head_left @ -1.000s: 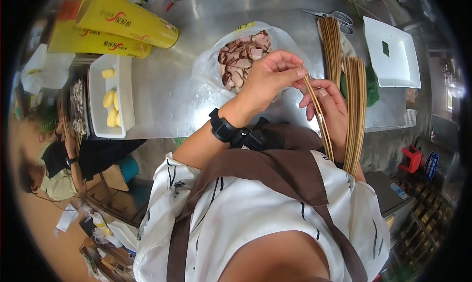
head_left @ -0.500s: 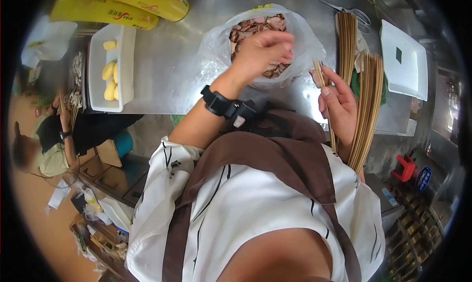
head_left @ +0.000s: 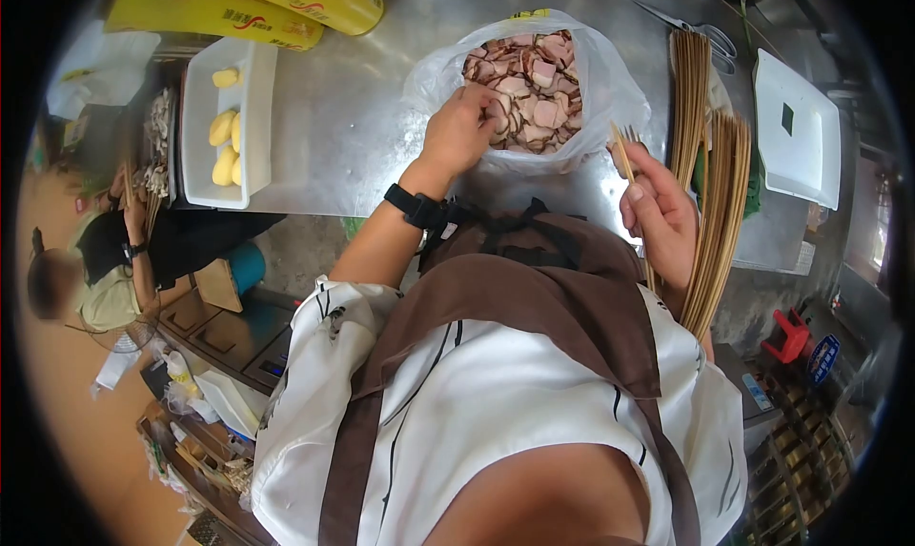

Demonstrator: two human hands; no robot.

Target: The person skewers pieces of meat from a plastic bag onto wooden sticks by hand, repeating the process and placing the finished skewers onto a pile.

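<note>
- The meat slices (head_left: pixel 529 89) sat heaped in the open plastic bag (head_left: pixel 591 117) on the steel table (head_left: pixel 334 136); they looked thin, soft and probably slick, best pinched lightly at an edge.
- The left hand (head_left: pixel 457 131) reached into the bag, fingertips down among the slices; whether it had closed on one, I couldn't tell.
- The right hand (head_left: pixel 658 212) was clamped around a few skewers (head_left: pixel 624 151), points up, beside the bag — stiff, light, sharp-tipped.
- More skewers lay in a bundle (head_left: pixel 691 79) further right; a white tray (head_left: pixel 229 117) of yellow pieces stood to the left.
</note>
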